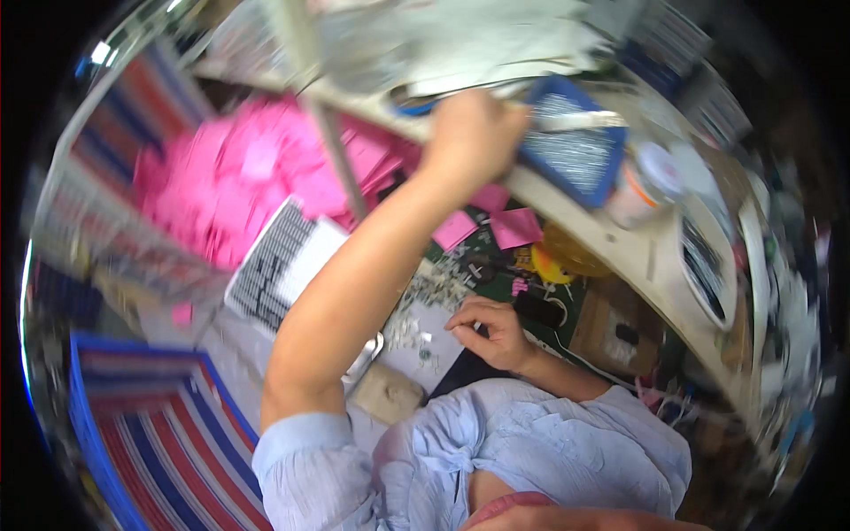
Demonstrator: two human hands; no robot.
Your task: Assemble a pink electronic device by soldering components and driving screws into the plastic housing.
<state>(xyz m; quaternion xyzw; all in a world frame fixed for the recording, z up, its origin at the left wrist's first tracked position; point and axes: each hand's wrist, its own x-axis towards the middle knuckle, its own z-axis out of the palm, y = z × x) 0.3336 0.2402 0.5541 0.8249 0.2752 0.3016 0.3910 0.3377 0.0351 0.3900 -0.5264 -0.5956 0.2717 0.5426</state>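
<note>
My left hand [476, 133] reaches up over the front edge of the shelf, its fingers curled and blurred by motion. It is right beside a blue tray [595, 173] filled with thin silvery pieces, with a pale strip [580, 121] lying across it. What the fingers hold, if anything, is hidden. Lower down, my right hand [498, 334] hovers by the worktable with bent fingers and the thumb drawn in. Anything in that grip is too small to make out. Small loose grey and white parts [416, 319] lie scattered just left of it.
Pink pieces [221, 177] form a big heap at the left, behind a post [332, 150]. A white box with dark rows [288, 252] stands before it. A striped, blue-rimmed bin [168, 434] is lower left. A lidded jar [642, 186] stands on the shelf [637, 257].
</note>
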